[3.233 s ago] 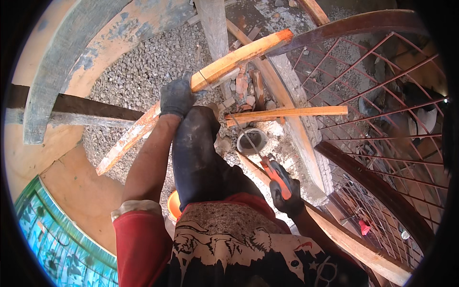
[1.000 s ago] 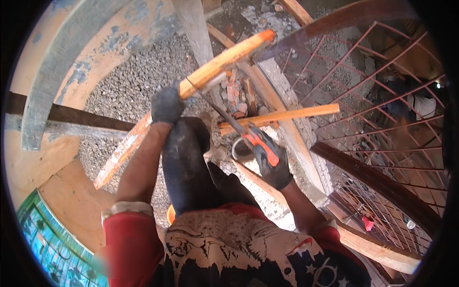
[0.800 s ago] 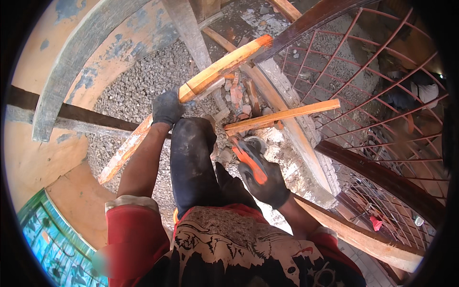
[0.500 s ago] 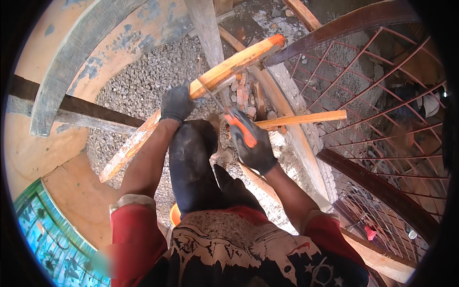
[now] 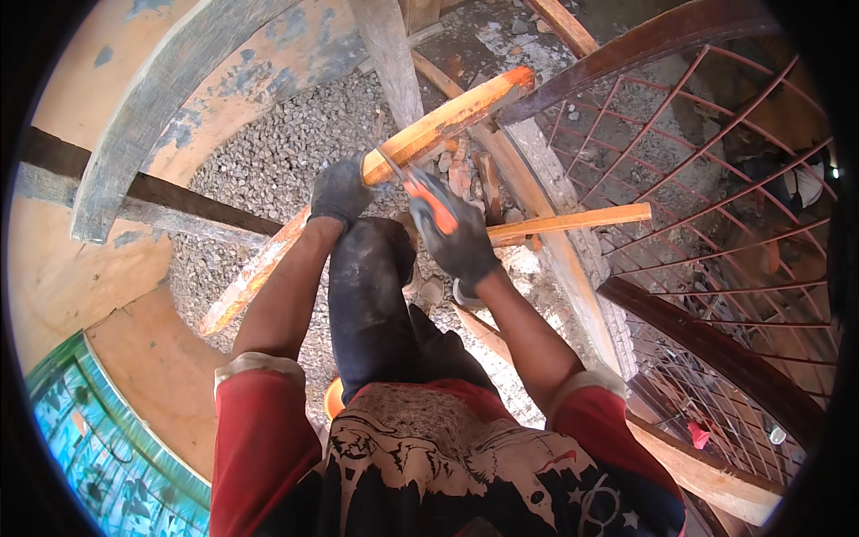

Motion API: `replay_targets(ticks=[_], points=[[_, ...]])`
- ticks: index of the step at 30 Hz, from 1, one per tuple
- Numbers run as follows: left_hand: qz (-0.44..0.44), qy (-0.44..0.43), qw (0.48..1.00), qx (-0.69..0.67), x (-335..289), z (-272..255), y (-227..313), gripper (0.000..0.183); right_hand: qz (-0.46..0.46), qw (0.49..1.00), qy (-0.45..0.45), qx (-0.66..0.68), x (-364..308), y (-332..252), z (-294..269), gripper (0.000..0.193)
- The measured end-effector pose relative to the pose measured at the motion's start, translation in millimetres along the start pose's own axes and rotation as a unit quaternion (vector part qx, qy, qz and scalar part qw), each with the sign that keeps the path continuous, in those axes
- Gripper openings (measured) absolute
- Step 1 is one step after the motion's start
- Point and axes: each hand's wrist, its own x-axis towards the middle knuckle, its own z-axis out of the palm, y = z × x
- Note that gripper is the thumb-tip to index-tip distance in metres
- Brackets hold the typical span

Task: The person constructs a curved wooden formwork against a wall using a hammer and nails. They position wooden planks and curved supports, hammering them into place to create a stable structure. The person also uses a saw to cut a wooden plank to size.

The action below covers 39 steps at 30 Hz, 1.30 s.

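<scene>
Here, timber [image 5: 447,111]: gripped by the left hand [image 5: 342,190] (dark-gloved).
Saw [image 5: 433,206]: clasped in the right hand [image 5: 458,242], pointed toward eleven o'clock.

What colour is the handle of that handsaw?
Orange where visible: the handsaw handle, in the right hand, shows best in the head view.
</scene>
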Motion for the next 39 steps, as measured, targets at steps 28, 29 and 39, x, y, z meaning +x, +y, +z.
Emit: replay_targets(ticks=[28,29,39], points=[[0.009,0.009,1.0,0.02,6,14,-2,0.029,0.014,0.982,-0.102,-0.161,-53,-17,-53,0.034],[-0.009,0.031,0.999,0.009,7,8,2,0.026,0.018,0.991,-0.092,-0.091,-35,-11,-55,0.04],[-0.012,0.003,1.0,0.021,-11,-6,16,0.045,0.164,0.979,-0.125,-0.003,-135,-90,-123,0.039]])
